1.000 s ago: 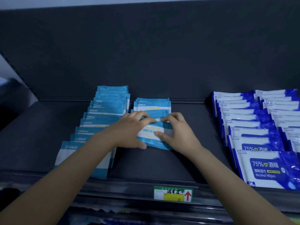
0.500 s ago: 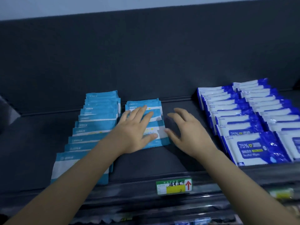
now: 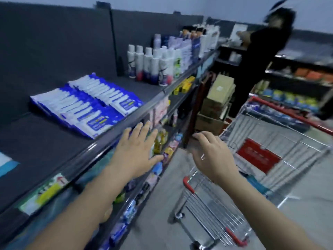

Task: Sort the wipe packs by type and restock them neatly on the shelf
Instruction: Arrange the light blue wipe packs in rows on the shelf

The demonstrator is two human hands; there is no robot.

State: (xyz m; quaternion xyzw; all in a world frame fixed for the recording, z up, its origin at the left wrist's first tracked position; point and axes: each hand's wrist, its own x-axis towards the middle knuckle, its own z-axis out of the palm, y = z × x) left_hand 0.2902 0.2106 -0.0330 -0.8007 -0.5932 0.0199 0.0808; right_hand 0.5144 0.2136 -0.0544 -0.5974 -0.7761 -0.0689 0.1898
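Observation:
Two rows of dark blue and white alcohol wipe packs (image 3: 86,103) lie overlapped on the dark shelf (image 3: 45,141). A corner of a light blue pack (image 3: 7,165) shows at the far left edge. My left hand (image 3: 137,152) hovers in front of the shelf's front rail with its fingers spread and holds nothing. My right hand (image 3: 210,156) hangs in the air over the aisle, fingers loosely bent, also holding nothing. It is above the near end of a wire shopping cart (image 3: 252,159).
White bottles (image 3: 153,64) stand further along the shelf. Lower shelves (image 3: 144,177) carry assorted goods. Cardboard boxes (image 3: 216,105) are stacked in the aisle beyond the cart. A person in black (image 3: 257,56) stands at the far end by another shelf unit.
Both hands have left the light blue packs and pulled back off the shelf. My view has swung right, toward the aisle and the cart.

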